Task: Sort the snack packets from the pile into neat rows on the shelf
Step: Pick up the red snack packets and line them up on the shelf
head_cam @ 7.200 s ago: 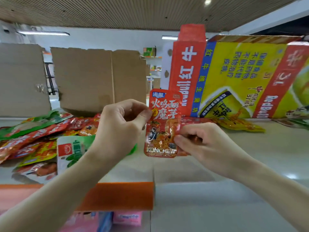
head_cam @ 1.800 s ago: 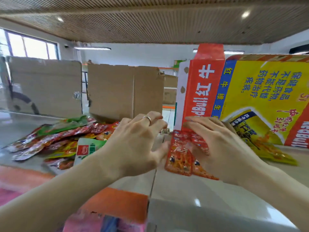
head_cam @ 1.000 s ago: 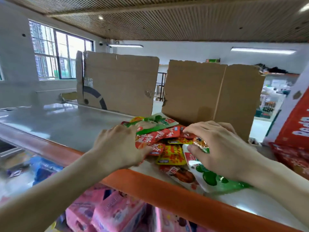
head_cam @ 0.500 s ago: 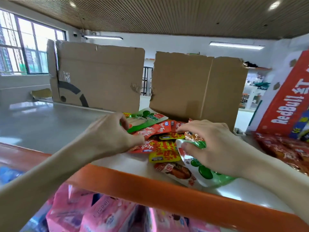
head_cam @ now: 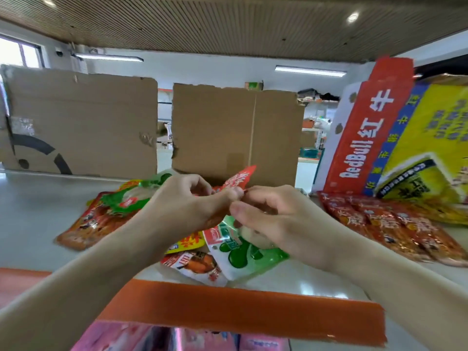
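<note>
a red foil snack packet (head_cam: 238, 179) with white lettering is held up above the middle of the grey metal shelf (head_cam: 38, 211), tilted, its top corner pointing up and to the right. most of it is hidden behind the hands. the left hand (head_cam: 187, 206) grips it, thumb pressed on the near face and fingers curled behind. the right hand (head_cam: 276, 224) has its fingers curled too, and pinches the packet's lower edge between thumb and forefinger, touching the left thumb.

under the hands, near the shelf's orange front edge (head_cam: 240, 315), lies the loose pile of packets. it includes a green and white pouch (head_cam: 243, 252), a white and red packet with a picture of meat (head_cam: 200, 264), a yellow packet (head_cam: 187, 243), a green packet (head_cam: 126, 196) and an orange-red packet (head_cam: 91, 221) splayed out towards the left.

towards the right end of the shelf a row of red packets (head_cam: 395, 224) lies flat, overlapping side by side. behind it, at the back edge, stands a red, blue and yellow printed carton (head_cam: 395, 138) marked redbull; whether anything is inside it cannot be told. two plain brown cardboard sheets (head_cam: 235, 133) stand upright along the back edge. below the front edge, pink packages (head_cam: 121, 338) sit on the lower level.
</note>
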Demonstrator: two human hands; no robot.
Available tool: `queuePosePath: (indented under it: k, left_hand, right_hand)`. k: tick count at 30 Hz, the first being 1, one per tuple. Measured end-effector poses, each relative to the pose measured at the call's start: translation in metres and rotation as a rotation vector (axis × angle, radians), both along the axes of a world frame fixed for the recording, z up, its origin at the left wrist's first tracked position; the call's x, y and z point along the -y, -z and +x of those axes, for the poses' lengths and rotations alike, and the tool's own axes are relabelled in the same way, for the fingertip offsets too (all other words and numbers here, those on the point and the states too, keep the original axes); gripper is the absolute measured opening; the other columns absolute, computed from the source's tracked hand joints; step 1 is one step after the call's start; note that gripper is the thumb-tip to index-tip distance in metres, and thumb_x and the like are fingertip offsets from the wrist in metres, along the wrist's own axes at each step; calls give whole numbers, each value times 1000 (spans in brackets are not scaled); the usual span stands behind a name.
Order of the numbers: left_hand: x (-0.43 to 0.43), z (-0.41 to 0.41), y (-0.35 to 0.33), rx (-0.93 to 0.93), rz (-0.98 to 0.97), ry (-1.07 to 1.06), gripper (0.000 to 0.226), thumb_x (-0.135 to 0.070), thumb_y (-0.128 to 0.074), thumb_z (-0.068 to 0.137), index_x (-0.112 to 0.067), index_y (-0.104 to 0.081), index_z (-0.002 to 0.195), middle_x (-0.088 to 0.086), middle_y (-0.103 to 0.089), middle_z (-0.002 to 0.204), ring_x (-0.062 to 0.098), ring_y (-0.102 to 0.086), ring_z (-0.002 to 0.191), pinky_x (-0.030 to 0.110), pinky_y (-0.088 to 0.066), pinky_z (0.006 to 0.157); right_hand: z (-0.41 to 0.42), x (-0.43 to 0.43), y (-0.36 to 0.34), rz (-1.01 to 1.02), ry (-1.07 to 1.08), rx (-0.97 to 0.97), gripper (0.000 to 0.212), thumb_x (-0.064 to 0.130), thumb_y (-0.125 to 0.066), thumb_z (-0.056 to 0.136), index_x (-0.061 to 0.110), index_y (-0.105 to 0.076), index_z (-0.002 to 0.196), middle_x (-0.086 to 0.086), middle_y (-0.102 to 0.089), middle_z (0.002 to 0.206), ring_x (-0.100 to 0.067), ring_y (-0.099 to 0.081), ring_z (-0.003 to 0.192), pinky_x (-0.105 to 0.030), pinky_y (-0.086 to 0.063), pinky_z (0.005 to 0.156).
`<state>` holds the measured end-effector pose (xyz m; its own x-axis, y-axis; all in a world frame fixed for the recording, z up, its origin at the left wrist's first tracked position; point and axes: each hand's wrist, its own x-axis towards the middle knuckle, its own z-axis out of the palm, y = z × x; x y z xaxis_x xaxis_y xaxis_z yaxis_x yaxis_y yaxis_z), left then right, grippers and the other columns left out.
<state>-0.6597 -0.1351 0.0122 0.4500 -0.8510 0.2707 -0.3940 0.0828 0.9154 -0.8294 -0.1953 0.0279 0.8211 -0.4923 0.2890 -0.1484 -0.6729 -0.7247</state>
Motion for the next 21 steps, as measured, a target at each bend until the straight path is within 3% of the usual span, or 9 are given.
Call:
queuePosePath:
  k: [3,5,8,10,12,13,16,18,21]
  left_hand:
    - [14,-27,-2,-51,-13,105,45,-53,-74,67,-10,-76,79,1,-73,67,0,-56,51,11,-40,46]
    - [25,-44,-1,-98,1,158,42,-50,-76,63,-10,-80,78,8,-76,78,6,-65,65,16,-47,58]
    - [42,-70,3,-208,17,224,51,-46,-81,48,-8,-79,82,18,-75,86,33,-69,87,44,-53,84]
    - [51,-89,2,-216,12,225,46,-40,-81,50,-9,-79,83,21,-74,83,34,-68,77,56,-55,82]
    - [59,-107,-1,-240,-13,220,43,-32,-81,53,-4,-77,86,18,-74,78,24,-68,61,37,-61,63]
    - [63,-116,-2,-246,-24,218,44,-29,-81,52,-2,-76,86,17,-75,78,21,-68,60,31,-60,61]
    - [72,-139,-3,-218,-28,218,37,-34,-84,45,-10,-76,73,15,-75,78,21,-67,66,31,-53,67]
    - [79,-151,-2,-225,-26,226,34,-33,-85,42,-13,-71,66,12,-74,74,23,-70,67,31,-53,65]
    - [89,-165,0,-251,-14,227,36,-25,-84,55,-8,-64,81,8,-75,78,25,-73,77,38,-58,72]
  right_hand:
    - [-26,13,3,-10,103,27,25,32,-56,98,17,-69,82,6,-66,72,-14,-58,59,-37,-46,57]
    - [-46,19,5,-12,145,33,31,32,-57,97,16,-68,72,7,-61,67,-16,-52,58,-40,-41,57]
    - [-79,29,6,66,180,50,37,30,-57,98,10,-64,68,-9,-53,63,-20,-47,60,-38,-35,57]
    - [-99,34,7,100,209,59,39,32,-57,97,-3,-62,80,-25,-53,73,-24,-44,64,-39,-34,59]
    - [-117,42,8,124,235,66,44,35,-57,93,-9,-62,88,-32,-59,86,-26,-46,71,-41,-35,64]
    - [-126,46,8,139,249,75,42,33,-57,92,-7,-65,89,-30,-63,93,-27,-50,75,-42,-39,67]
    - [-149,54,9,149,297,100,33,29,-57,96,1,-71,85,-19,-69,93,-19,-63,80,-43,-52,75]
    - [-161,60,11,115,341,84,35,31,-59,93,1,-70,80,-19,-68,86,-21,-63,76,-49,-52,75]
    - [-176,72,16,71,402,23,35,21,-60,91,3,-65,61,-14,-65,67,-18,-56,62,-46,-45,64]
